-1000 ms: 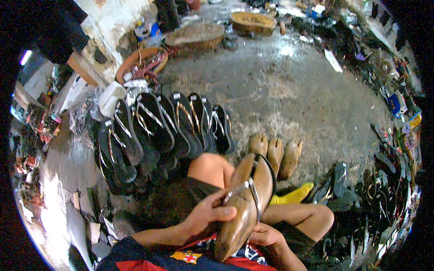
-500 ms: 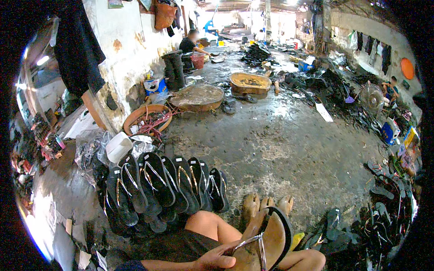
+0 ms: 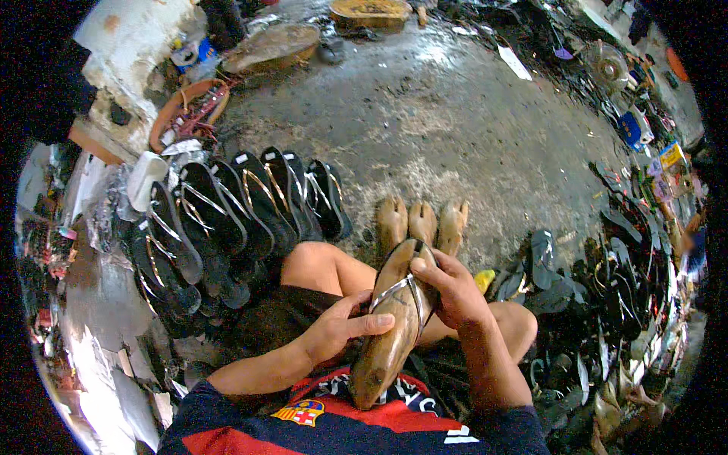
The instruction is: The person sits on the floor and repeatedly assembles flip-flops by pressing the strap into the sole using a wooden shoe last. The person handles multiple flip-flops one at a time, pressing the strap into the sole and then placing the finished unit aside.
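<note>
Wet concrete floor [image 3: 455, 114], black sandals [image 3: 243, 205] left — wooden lasts [image 3: 421, 221] ahead

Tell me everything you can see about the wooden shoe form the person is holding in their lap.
The wooden shoe form is brown, smooth and foot-shaped, and looks worn and glossy. It lies tilted across the person's lap, heel end near the striped shirt, toe end pointing away. A dark sandal sole with thin metallic straps is fitted over its front. The left hand grips its side, thumb across it; the right hand holds the toe end and strap.
</note>
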A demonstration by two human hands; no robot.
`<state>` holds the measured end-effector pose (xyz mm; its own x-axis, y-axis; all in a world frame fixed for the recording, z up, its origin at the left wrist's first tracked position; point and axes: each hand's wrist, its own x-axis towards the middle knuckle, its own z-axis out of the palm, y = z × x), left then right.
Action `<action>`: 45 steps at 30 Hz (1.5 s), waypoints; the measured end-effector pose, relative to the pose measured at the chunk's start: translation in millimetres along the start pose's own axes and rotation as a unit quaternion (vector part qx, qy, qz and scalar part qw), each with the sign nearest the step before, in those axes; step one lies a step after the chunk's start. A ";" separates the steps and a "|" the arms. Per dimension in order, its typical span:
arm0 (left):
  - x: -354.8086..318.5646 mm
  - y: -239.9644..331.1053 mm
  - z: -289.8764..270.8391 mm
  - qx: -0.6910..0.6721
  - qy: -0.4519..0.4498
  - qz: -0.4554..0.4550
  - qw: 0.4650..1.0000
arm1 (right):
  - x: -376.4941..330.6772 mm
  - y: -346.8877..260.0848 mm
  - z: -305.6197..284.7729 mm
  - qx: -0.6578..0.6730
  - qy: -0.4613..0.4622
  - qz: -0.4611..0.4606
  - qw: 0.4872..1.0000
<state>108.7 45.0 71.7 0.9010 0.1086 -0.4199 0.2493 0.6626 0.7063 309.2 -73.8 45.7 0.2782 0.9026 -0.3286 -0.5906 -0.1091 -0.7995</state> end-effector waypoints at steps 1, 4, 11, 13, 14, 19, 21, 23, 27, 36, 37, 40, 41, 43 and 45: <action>-1.5 -0.3 3.1 0.006 0.015 -0.012 1.000 | -0.5 -4.8 3.5 -0.014 0.012 0.009 1.000; -4.4 2.8 11.3 -0.014 0.032 -0.005 0.999 | 4.7 -8.3 13.4 -0.048 0.070 0.031 0.996; -3.4 7.9 13.2 -0.011 0.048 -0.013 0.999 | 1.3 -11.1 17.5 0.000 0.072 0.040 0.997; -1.8 7.7 11.1 -0.002 0.044 0.001 0.999 | -0.4 -10.8 18.5 -0.068 0.065 0.022 0.995; -1.0 7.5 10.9 0.001 0.044 0.006 0.999 | -0.4 -11.0 18.7 -0.029 0.049 0.026 0.998; -2.1 8.1 17.9 0.006 0.084 0.021 0.996 | 1.1 -9.7 23.6 -0.019 0.100 0.042 0.994; -2.6 5.6 18.0 0.021 0.104 0.028 0.994 | 0.8 -10.5 23.7 -0.035 0.114 0.057 0.991; -3.6 -1.3 13.3 0.074 0.106 0.028 0.991 | -0.2 -11.2 22.7 -0.037 0.111 0.046 0.992; -1.2 -22.4 -22.6 -0.280 -0.013 -0.097 0.955 | -1.9 -9.4 19.7 0.002 0.106 0.035 0.994; -17.9 -85.8 -48.1 -0.102 -0.042 -0.091 0.990 | -5.1 -1.2 17.4 0.006 0.143 0.043 0.989; -18.0 -86.6 -48.8 -0.078 -0.042 -0.081 0.993 | -5.4 -0.7 17.2 -0.001 0.144 0.051 0.988; -15.9 -84.1 -51.8 0.083 -0.039 -0.009 0.996 | -7.0 1.0 16.5 -0.022 0.145 0.066 0.987; -15.8 -82.0 -53.3 0.196 -0.072 0.052 0.977 | -8.2 1.4 16.3 -0.025 0.147 0.065 0.987; -20.7 -79.6 -53.8 0.365 -0.090 0.149 0.914 | -10.9 3.2 16.8 -0.020 0.142 0.058 0.988; -29.5 -79.1 -54.2 0.479 -0.060 0.227 0.846 | -15.4 7.0 18.5 0.005 0.174 0.086 0.981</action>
<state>43.2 29.6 -2.7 0.9963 0.0768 0.0378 -0.0096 -0.3388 0.9408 286.8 -80.8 54.5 0.4149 0.6734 -0.6118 -0.6587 -0.2416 -0.7126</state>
